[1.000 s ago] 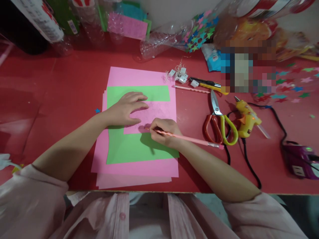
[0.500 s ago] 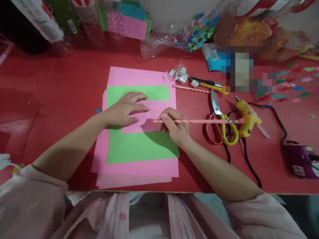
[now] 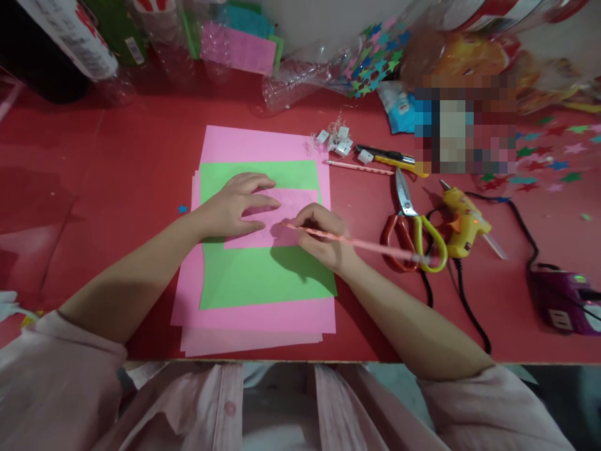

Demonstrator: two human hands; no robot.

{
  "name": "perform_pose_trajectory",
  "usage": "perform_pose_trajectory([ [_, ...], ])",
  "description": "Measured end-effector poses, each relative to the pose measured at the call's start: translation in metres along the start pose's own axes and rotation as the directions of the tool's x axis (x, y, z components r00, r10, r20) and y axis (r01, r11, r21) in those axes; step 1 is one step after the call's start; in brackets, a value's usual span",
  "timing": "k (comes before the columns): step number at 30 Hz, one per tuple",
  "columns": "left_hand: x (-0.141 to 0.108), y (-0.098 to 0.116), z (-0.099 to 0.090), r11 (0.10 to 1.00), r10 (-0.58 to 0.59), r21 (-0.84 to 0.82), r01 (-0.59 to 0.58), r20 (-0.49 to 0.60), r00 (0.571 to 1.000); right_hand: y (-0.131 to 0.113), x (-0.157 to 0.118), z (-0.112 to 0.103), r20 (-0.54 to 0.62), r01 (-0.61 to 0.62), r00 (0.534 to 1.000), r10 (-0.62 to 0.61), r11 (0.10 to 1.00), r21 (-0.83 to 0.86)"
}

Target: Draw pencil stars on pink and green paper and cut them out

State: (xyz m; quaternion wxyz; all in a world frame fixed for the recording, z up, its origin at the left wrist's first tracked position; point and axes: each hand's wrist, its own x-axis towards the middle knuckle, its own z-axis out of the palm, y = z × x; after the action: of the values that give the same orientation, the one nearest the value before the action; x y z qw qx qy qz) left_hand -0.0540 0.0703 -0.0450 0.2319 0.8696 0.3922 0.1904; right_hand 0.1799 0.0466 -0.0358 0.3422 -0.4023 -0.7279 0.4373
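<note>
My left hand lies flat with its fingers spread, over the left part of a small pink sheet and the green sheet beneath it. A long pink pencil is pinched in my right hand, its tip at the small pink sheet and its far end slanting right over the scissors. Faint marks show on the small sheet, too fine to make out. Larger pink sheets are stacked under the green one.
Scissors, a second pencil, a cutter and a yellow glue gun with a black cable lie to the right. Small white boxes, clear bottles and star cutouts are at the back.
The small pink sheet has shifted slightly left. My right hand has turned the pencil, so its far end swings down toward me. My left hand stays spread in nearly the same place.
</note>
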Motion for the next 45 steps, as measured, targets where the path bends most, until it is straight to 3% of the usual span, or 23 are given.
perform_pose_trajectory([
  [3,-0.0003,-0.0012,-0.0002,1.000,0.013,-0.003,-0.013,0.002,1.000,-0.0003,0.0002,-0.0008,0.045,-0.066,0.997,0.067,0.998,-0.017],
  [21,0.0015,0.0002,-0.0014,0.999,-0.002,-0.033,0.003,0.017,1.000,0.0044,0.0018,0.0001,0.164,-0.047,0.985,0.055,0.997,-0.057],
  [32,0.0012,-0.0007,-0.0012,1.000,0.010,-0.003,-0.009,0.015,1.000,0.0051,0.0019,0.0042,0.066,-0.006,0.998,0.013,0.994,-0.107],
  [45,0.0015,0.0000,-0.0011,1.000,0.004,0.008,-0.004,0.021,1.000,0.0046,0.0023,0.0043,0.058,0.000,0.998,0.008,0.991,-0.135],
])
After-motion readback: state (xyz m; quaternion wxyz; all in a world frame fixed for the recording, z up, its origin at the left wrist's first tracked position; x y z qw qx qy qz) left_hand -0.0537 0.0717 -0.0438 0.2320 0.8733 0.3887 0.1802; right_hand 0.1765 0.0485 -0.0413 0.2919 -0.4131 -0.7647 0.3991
